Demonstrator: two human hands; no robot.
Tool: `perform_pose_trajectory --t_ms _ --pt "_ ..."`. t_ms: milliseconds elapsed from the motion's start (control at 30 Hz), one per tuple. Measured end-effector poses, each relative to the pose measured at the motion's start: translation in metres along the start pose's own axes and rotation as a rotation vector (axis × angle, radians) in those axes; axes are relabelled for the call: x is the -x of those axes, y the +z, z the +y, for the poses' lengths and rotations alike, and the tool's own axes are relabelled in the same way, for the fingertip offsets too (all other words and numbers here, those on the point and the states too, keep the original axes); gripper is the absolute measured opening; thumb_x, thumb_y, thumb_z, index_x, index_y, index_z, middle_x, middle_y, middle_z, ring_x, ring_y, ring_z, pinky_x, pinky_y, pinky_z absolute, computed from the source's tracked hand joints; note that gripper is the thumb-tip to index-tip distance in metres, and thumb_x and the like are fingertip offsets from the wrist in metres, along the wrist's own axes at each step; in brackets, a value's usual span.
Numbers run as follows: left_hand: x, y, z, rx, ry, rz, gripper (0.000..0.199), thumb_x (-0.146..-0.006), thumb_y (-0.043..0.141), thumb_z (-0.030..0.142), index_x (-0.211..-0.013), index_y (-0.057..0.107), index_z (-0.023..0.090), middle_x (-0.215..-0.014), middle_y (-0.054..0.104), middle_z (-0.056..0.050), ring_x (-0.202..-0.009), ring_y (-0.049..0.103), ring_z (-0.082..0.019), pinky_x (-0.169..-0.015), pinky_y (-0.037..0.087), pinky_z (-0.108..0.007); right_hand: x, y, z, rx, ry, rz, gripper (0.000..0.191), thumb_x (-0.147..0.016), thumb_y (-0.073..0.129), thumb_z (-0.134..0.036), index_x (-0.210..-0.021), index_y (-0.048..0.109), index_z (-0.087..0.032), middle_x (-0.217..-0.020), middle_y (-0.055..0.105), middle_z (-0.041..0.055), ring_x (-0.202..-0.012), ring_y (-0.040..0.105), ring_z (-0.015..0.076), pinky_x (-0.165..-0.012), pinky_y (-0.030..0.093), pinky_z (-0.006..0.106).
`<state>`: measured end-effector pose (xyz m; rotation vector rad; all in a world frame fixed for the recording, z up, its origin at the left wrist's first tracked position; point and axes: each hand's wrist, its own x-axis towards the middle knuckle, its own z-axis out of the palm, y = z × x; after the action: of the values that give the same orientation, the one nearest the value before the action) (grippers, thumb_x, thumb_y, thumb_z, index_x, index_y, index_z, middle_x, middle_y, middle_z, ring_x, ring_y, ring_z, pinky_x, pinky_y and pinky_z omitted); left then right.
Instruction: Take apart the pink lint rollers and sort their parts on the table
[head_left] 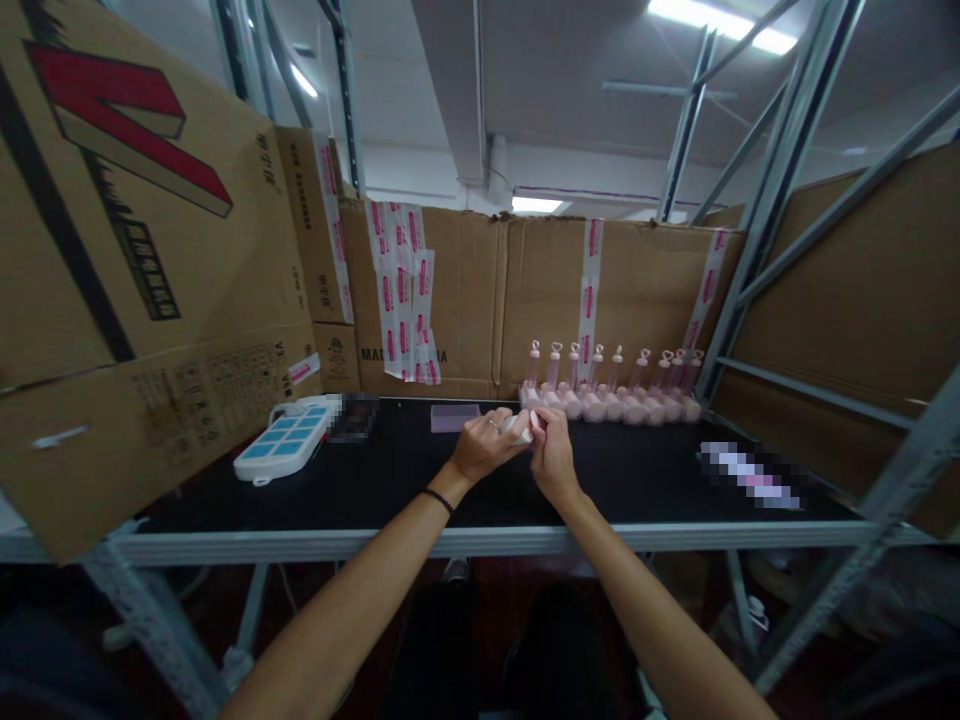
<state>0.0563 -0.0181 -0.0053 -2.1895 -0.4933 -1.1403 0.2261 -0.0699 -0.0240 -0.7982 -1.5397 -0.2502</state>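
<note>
My left hand [481, 445], with a ring and a dark bracelet at the wrist, is closed around a small whitish piece [519, 430] above the black table. Its fingers cover much of the piece, so its kind does not show. From the other side, my right hand [553, 455] pinches at the right end of that piece, fingertips close together. Behind and to the right stands a row of several pale pink tubes [592, 380] with small ring or heart-shaped tops and rounded pink parts at their feet. A flat, pale purple rectangular tray or block [450, 420] lies just beyond my left hand.
At the left lies a white power strip [289, 440] with blue squares, beside a blurred dark item [352, 417]. Another blurred item [750, 475] lies at the right. Cardboard walls [465, 290] enclose the back and sides. A metal rail [487, 541] edges the table's front.
</note>
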Motion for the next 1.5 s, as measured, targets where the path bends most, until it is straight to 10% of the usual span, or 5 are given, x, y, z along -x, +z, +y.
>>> perform_pose_trajectory --t_ms 467,733,1100,1333,1500 --pt "0.000 -0.001 0.000 0.172 -0.114 -0.005 0.031 -0.093 0.067 0.043 -0.119 0.069 0.026 -0.107 0.073 -0.013 -0.093 0.072 -0.025 -0.079 0.056 -0.032 -0.004 -0.003 -0.005 -0.067 0.070 -0.020 0.028 -0.106 0.036 -0.031 -0.124 0.053 -0.019 -0.116 0.059 0.0120 -0.112 0.057 0.0240 -0.100 0.049 0.044" --pt "-0.005 0.006 0.002 0.352 -0.509 0.157 0.050 -0.091 0.069 0.046 -0.132 0.056 0.021 -0.122 0.070 -0.014 -0.110 0.070 -0.028 -0.092 0.054 -0.035 -0.005 -0.002 -0.003 -0.052 0.160 -0.160 0.042 -0.107 0.031 -0.036 -0.143 0.045 -0.019 -0.139 0.057 0.0149 -0.129 0.056 0.0227 -0.110 0.046 0.040" --pt "-0.012 0.014 -0.004 0.686 -0.903 0.256 0.035 -0.084 0.073 0.037 -0.113 0.060 0.023 -0.108 0.069 -0.005 -0.099 0.067 -0.022 -0.090 0.053 -0.033 -0.008 -0.001 -0.016 0.294 0.323 -0.475 0.059 -0.106 0.033 -0.043 -0.160 0.025 -0.020 -0.132 0.068 0.0159 -0.106 0.073 0.0323 -0.090 0.054 0.043" --pt "-0.008 0.012 -0.007 1.015 -1.105 0.211 0.043 -0.089 0.062 0.056 -0.119 0.052 0.026 -0.073 0.060 0.004 -0.045 0.058 -0.013 -0.044 0.051 -0.025 -0.012 -0.002 -0.014 0.496 0.404 -0.532 0.053 -0.108 0.027 -0.044 -0.153 0.035 -0.017 -0.112 0.076 0.0148 -0.095 0.075 0.0288 -0.084 0.053 0.038" --pt "-0.007 0.010 -0.011 1.224 -1.189 0.180 0.047 -0.090 0.054 0.064 -0.119 0.048 0.027 -0.068 0.057 0.006 -0.042 0.058 -0.012 -0.038 0.049 -0.022 -0.010 0.002 -0.001 0.560 0.443 -0.556 0.048 -0.107 0.030 -0.048 -0.119 0.063 -0.016 -0.094 0.077 0.0175 -0.090 0.075 0.0296 -0.082 0.053 0.039"
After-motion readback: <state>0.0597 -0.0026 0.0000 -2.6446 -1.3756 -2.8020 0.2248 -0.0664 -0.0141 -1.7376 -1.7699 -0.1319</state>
